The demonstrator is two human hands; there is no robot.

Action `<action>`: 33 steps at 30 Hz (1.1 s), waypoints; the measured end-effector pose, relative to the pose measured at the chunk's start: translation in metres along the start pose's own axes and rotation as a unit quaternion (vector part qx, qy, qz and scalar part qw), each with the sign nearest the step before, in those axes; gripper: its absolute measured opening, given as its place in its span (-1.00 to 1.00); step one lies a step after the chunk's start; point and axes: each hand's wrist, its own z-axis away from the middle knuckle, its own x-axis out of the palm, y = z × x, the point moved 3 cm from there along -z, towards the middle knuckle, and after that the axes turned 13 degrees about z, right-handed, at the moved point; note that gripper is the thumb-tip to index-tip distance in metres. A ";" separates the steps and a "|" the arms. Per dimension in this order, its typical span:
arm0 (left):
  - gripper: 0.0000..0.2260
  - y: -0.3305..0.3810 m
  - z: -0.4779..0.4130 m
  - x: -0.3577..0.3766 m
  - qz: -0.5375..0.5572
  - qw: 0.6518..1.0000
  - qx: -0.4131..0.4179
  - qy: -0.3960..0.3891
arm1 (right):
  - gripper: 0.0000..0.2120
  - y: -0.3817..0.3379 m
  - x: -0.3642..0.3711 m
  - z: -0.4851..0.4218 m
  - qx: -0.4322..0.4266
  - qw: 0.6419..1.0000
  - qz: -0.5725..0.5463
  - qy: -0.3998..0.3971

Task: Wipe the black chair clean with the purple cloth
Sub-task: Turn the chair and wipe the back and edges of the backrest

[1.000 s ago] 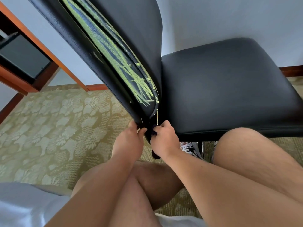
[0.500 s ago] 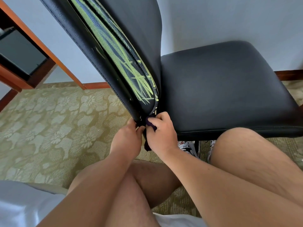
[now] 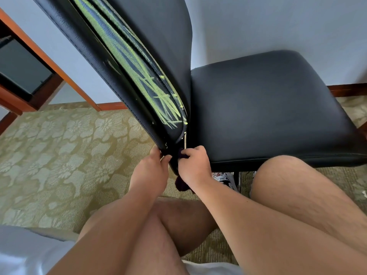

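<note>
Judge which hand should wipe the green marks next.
Right: the right hand grips the purple cloth just below the green marks, while the left hand only pinches the lower edge of the black chair.

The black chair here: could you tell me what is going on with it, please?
A person sits beside the black chair. Their right hand grips the purple cloth against the bottom of the backrest, while the left hand holds the backrest's lower corner. Yellow-green streaks cover the backrest's side, not yet wiped.

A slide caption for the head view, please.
Wiping: right hand holds purple cloth against black chair; left hand holds its corner.
</note>
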 end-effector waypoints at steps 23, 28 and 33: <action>-0.87 0.002 0.002 0.002 -0.001 1.000 0.001 0.011 | -0.77 -0.014 -0.020 -0.005 0.001 0.985 -0.173 -0.019; -0.87 0.004 0.003 0.002 -0.005 1.000 0.004 0.014 | -0.75 -0.016 -0.022 0.000 0.043 0.944 -0.318 -0.079; -0.87 0.004 0.003 0.003 -0.011 1.000 0.001 0.013 | -0.77 -0.020 -0.029 -0.013 -0.028 0.990 -0.121 -0.063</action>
